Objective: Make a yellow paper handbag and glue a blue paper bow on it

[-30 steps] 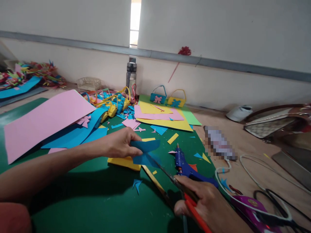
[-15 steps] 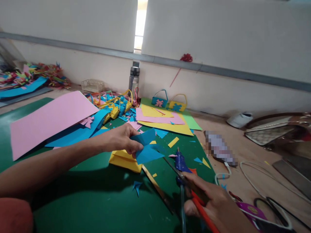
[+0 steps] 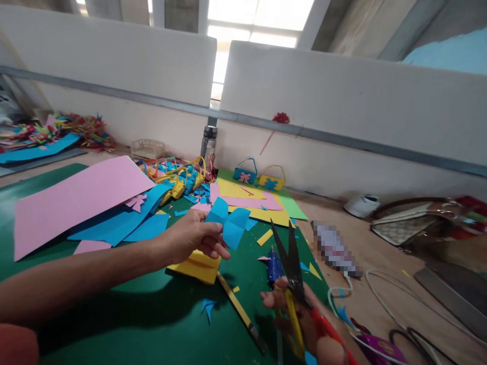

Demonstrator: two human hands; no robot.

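Between its thumb and fingers, my left hand (image 3: 201,234) pinches a piece of blue paper (image 3: 233,225) cut into wing-like lobes, held above the green mat (image 3: 152,314). My right hand (image 3: 308,319) grips scissors (image 3: 293,268) with red and yellow handles, their dark blades parted and pointing up, apart from the paper. Under the left hand lies a folded yellow paper piece (image 3: 198,266). A utility knife or similar slim yellow tool (image 3: 239,309) rests on the mat between the hands. Behind the scissors is a blue glue gun (image 3: 273,266), partly hidden.
Pink sheets (image 3: 81,200) and blue sheets (image 3: 122,218) lie at left. Small paper bags (image 3: 243,176) stand by the wall near stacked coloured sheets (image 3: 254,203). A phone (image 3: 335,248), cables (image 3: 384,296) and a handbag (image 3: 411,223) occupy the right side.
The scissors have come away from the blue paper and now point upward with blades apart. The left hand has turned the paper, whose lobes now spread. The view has tilted up.
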